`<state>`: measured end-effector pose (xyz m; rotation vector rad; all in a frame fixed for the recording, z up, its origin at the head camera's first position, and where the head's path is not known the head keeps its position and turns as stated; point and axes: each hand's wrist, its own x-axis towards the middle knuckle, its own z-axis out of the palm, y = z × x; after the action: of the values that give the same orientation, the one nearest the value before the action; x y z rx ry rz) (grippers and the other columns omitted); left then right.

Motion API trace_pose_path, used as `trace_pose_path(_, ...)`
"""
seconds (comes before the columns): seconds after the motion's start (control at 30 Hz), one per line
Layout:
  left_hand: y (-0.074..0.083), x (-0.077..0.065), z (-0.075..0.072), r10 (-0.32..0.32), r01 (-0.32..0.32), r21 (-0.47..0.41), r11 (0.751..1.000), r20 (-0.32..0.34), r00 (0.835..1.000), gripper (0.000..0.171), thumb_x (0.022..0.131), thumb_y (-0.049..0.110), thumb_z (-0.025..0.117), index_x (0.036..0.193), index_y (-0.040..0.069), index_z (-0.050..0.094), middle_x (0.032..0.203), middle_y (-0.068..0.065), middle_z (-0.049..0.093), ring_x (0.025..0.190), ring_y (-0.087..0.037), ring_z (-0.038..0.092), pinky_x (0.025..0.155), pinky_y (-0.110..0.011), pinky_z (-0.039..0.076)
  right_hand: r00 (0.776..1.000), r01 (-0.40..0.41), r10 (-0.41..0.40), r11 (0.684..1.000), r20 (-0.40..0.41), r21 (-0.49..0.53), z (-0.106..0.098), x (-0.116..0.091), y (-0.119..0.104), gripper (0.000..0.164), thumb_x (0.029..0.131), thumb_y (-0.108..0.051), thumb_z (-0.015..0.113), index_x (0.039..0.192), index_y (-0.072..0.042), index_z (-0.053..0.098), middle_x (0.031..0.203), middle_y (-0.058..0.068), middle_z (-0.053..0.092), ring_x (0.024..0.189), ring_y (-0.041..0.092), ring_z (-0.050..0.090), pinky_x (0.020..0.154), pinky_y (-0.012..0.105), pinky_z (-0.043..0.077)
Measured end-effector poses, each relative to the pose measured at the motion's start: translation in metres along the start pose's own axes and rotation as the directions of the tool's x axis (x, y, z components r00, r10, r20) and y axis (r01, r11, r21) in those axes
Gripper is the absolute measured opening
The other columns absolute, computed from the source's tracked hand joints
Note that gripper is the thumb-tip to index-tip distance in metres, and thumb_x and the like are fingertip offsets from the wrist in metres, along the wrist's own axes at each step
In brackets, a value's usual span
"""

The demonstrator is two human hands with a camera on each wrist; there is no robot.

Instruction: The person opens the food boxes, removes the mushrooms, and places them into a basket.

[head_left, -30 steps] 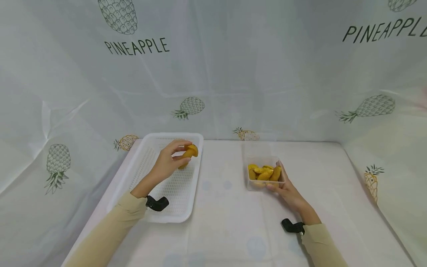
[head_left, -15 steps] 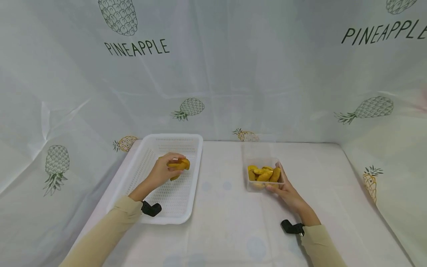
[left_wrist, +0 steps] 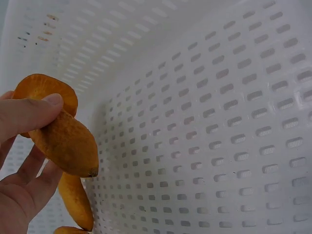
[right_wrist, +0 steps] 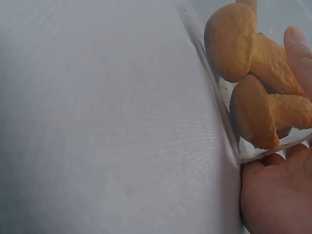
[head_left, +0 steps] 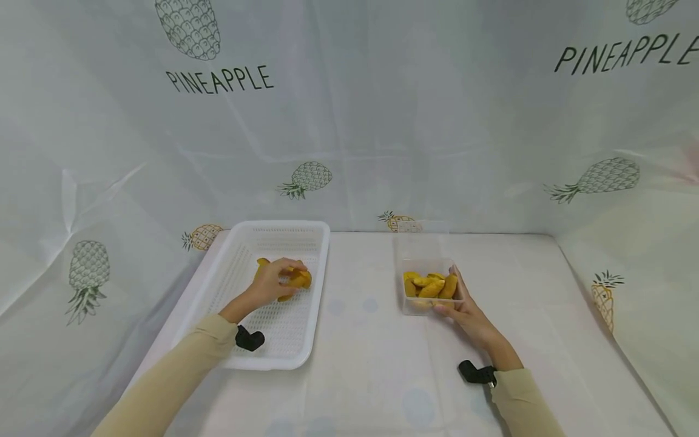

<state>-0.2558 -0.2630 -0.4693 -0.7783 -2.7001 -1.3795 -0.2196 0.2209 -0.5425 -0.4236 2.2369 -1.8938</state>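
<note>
Inside the white basket, my left hand [head_left: 267, 286] pinches an orange-yellow mushroom [left_wrist: 70, 146] between thumb and fingers. Its broad cap and thick stem show in the left wrist view. Below it lies another mushroom [left_wrist: 75, 200], with the edge of a further yellow piece [left_wrist: 70, 230] at the bottom of that view. My right hand [head_left: 464, 312] grips the right front corner of a clear plastic box [head_left: 413, 308], thumb at the front and fingers along the side. Several mushrooms [right_wrist: 256, 114] fill the box, caps and stems seen through its wall.
The perforated white basket [head_left: 320, 291] stands on the left of the pale table [head_left: 360, 364]. Behind the box, its clear lid [head_left: 422, 243] is folded back. A white pineapple-print sheet [head_left: 371, 121] hangs at the back and sides.
My left hand has moved left and down over the basket, carrying the mushroom lower. My right hand and the box have stayed in place.
</note>
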Motion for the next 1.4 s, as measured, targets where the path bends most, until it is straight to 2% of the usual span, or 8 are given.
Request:
trace_pose_path(0.1,-0.007,-0.001,0.002,0.007,-0.007,0.002,1.0,0.016,1.0,0.051,0.073,-0.013,0.082,0.12,-0.004,0.065,0.126,-0.023,0.059,0.11,-0.04,0.059,0.087,-0.043,0.057,1.0,-0.004,0.004,1.0,0.002,0.002,0.001,0.0,0.0,0.102,0.098,-0.01,0.065,0.159,-0.032,-0.014,0.164,0.005,-0.018,0.148,0.033,-0.02,0.114,0.063,-0.01)
trace_pose_path(0.27,-0.012,-0.002,0.004,-0.036,0.036,0.003,0.999,0.042,0.998,0.052,0.074,-0.012,0.082,0.122,0.0,0.064,0.127,-0.02,0.058,0.106,-0.038,0.06,0.081,-0.034,0.059,1.0,-0.01,0.01,1.0,0.005,0.011,0.002,-0.001,0.0,0.102,0.098,-0.01,0.065,0.159,-0.034,-0.013,0.164,0.004,-0.019,0.148,0.033,-0.02,0.114,0.064,-0.009)
trace_pose_path(0.47,-0.014,-0.004,0.003,-0.056,0.055,0.022,0.998,0.07,0.996,0.051,0.076,-0.013,0.08,0.122,-0.003,0.063,0.124,-0.02,0.059,0.107,-0.04,0.06,0.082,-0.036,0.059,1.0,-0.012,0.012,1.0,0.004,0.003,0.002,-0.001,0.001,0.102,0.098,-0.011,0.065,0.159,-0.034,-0.013,0.164,0.003,-0.018,0.148,0.033,-0.019,0.114,0.063,-0.008)
trace_pose_path(0.77,-0.015,-0.002,0.0,-0.008,0.001,0.079,0.997,0.086,0.996,0.049,0.076,-0.011,0.081,0.12,-0.003,0.063,0.122,-0.02,0.058,0.105,-0.037,0.06,0.081,-0.039,0.059,1.0,0.001,-0.001,1.0,0.004,0.018,0.0,0.0,0.001,0.101,0.099,-0.009,0.064,0.159,-0.033,-0.014,0.164,0.006,-0.02,0.147,0.034,-0.021,0.114,0.064,-0.008)
trace_pose_path(0.97,-0.018,0.0,-0.006,-0.032,0.026,0.062,0.998,0.087,0.996,0.047,0.077,-0.009,0.081,0.12,-0.003,0.063,0.124,-0.02,0.056,0.109,-0.038,0.059,0.084,-0.043,0.058,1.0,0.005,-0.005,1.0,0.006,0.018,-0.001,0.001,0.002,0.101,0.099,-0.008,0.064,0.159,-0.033,-0.014,0.164,0.006,-0.02,0.147,0.033,-0.021,0.114,0.064,-0.008)
trace_pose_path(1.1,-0.015,0.001,-0.011,-0.079,0.078,0.019,0.997,0.077,0.994,0.049,0.078,-0.007,0.082,0.123,-0.003,0.062,0.126,-0.02,0.056,0.111,-0.04,0.059,0.089,-0.049,0.056,1.0,0.0,0.0,1.0,0.005,0.015,0.0,0.0,0.002,0.101,0.099,-0.009,0.064,0.159,-0.032,-0.014,0.164,0.006,-0.02,0.147,0.034,-0.021,0.114,0.064,-0.008)
trace_pose_path(1.2,-0.01,0.004,-0.016,-0.089,0.089,0.003,0.996,0.038,0.995,0.051,0.078,-0.005,0.083,0.123,-0.004,0.061,0.125,-0.022,0.057,0.113,-0.042,0.058,0.089,-0.051,0.055,1.0,-0.008,0.008,1.0,0.005,0.014,0.0,0.0,0.002,0.101,0.099,-0.01,0.064,0.159,-0.031,-0.014,0.164,0.005,-0.02,0.147,0.033,-0.021,0.114,0.064,-0.009)
trace_pose_path(1.4,0.008,0.014,-0.022,-0.101,0.101,-0.049,0.994,-0.014,0.995,0.049,0.083,0.006,0.082,0.128,0.002,0.062,0.132,-0.019,0.057,0.12,-0.044,0.055,0.091,-0.047,0.055,1.0,-0.017,0.017,0.999,0.008,0.032,-0.001,0.0,0.001,0.101,0.099,-0.01,0.064,0.159,-0.032,-0.015,0.164,0.004,-0.02,0.147,0.033,-0.021,0.114,0.064,-0.005)
